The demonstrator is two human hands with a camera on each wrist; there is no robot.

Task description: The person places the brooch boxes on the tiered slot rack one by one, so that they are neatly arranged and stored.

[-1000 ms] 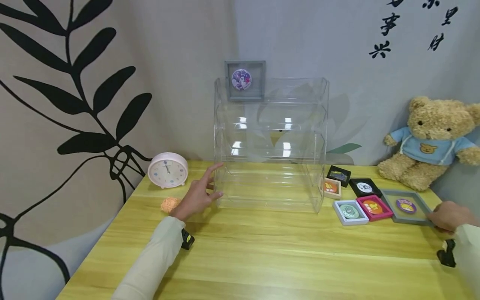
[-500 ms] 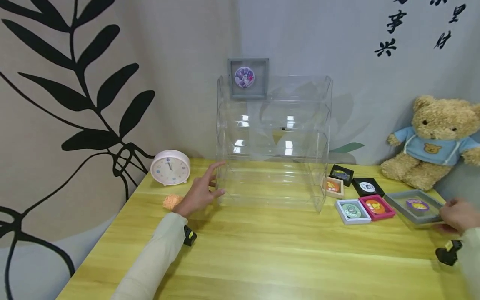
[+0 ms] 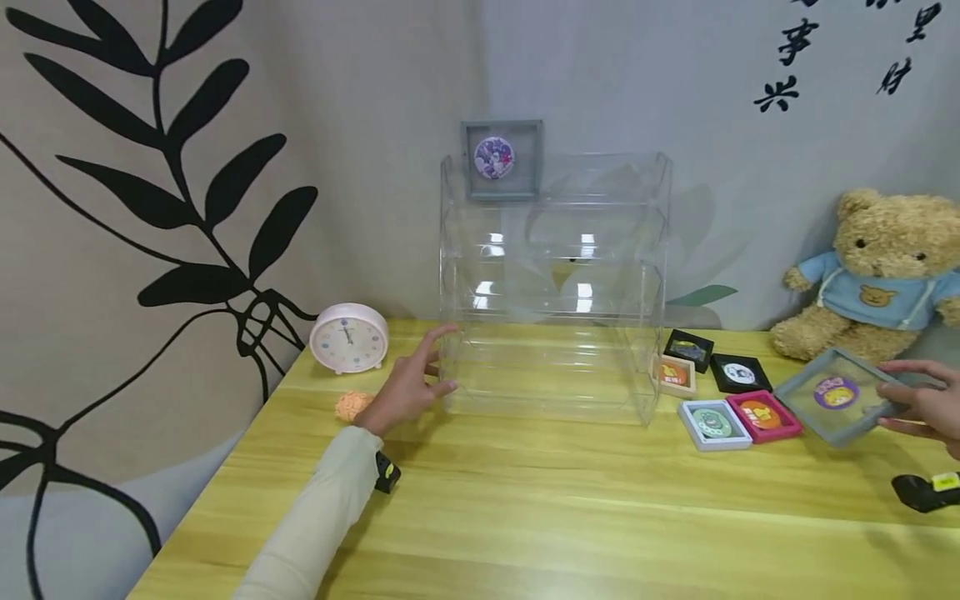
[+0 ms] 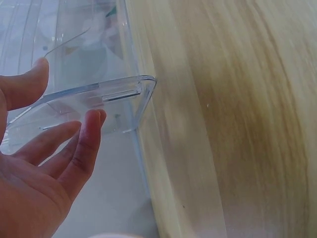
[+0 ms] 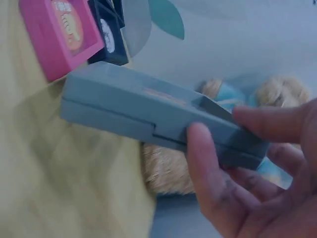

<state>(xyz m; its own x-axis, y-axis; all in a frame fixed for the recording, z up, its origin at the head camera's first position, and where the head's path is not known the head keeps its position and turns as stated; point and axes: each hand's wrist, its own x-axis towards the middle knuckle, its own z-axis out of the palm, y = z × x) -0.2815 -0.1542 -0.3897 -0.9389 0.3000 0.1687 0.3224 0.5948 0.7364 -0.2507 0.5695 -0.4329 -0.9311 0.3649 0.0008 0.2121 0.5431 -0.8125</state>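
A clear stepped plastic display rack (image 3: 555,321) stands against the wall in the head view. My left hand (image 3: 407,387) touches its left side with fingers spread. In the left wrist view thumb and fingertips (image 4: 91,121) lie on either side of the rack's clear edge (image 4: 119,91). On the right, my right hand (image 3: 926,400) pinches a grey square display frame (image 3: 836,396) by its right side, tilted and lifted off the table. A round purple and yellow badge shows inside it. Another grey frame (image 3: 502,160) with a purple badge stands on the rack's top tier, at left.
Near the rack's right side lie small frames: white (image 3: 714,425), pink (image 3: 763,415), beige (image 3: 677,375) and two black ones (image 3: 739,373). A teddy bear (image 3: 870,279) sits behind. A pink clock (image 3: 349,337) and an orange ball-like thing (image 3: 352,406) are at left.
My right hand has raised the grey frame from the table and tipped it up toward me. My left hand stays at the rack's left side. The head view has shifted slightly.
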